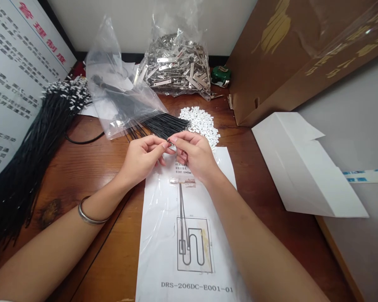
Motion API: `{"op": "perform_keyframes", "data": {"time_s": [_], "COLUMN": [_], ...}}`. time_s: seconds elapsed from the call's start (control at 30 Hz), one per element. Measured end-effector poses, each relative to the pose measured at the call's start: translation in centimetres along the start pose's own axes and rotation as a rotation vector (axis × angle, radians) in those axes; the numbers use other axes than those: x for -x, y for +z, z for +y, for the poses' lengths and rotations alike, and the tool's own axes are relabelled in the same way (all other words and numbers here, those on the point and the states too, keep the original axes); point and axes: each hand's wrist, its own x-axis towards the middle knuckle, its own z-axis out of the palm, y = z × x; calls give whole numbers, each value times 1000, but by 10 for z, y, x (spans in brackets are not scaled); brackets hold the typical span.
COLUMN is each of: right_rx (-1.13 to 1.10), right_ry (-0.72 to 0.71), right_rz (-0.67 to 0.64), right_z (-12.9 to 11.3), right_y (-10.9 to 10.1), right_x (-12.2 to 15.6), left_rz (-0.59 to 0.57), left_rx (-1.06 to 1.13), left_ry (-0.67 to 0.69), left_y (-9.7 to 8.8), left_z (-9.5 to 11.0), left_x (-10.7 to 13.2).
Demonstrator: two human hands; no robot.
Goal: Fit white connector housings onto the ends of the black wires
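Left hand [144, 155] and right hand [197, 152] pinch one tiny part [170, 143]

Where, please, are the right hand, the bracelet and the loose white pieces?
Right hand [197, 154]: head view, its back.
Bracelet [87, 219]: head view, its metal band.
Loose white pieces [201, 123]: head view, their middle.

Two bundles of black wires [34, 151] [168, 125] share one wooden desk [91, 167], each with far too many strands for me to count from here. I make it two clear plastic bags [113, 90] [176, 16], and the metal strips [176, 67] in one of them run to dozens at least. The small white pieces [201, 123] form one heap, again past my counting. Singles, as I see them: one green tape measure [221, 76], one brown carton [290, 54], one folded white card [302, 163], one signboard [19, 75], one printed sheet [157, 235] with one line drawing [193, 245] on it, and one bangle [90, 214]
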Motion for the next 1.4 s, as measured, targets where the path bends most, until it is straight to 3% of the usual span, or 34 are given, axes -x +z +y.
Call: {"op": "perform_keyframes", "data": {"time_s": [0.3, 0.6, 1.4], "right_rx": [-86, -40, -15], "right_ry": [64, 28, -20], "right_rz": [-54, -76, -23], "right_z": [-3, -3, 0], "right_y": [-2, -3, -3], "right_x": [-1, 1, 0], "left_rz": [-18, -10, 39], "left_rx": [26, 50, 74], "left_ry": [18, 12, -17], "left_y": [1, -1, 1], "left_z": [-1, 2, 2], "left_x": [-1, 1, 0]}}
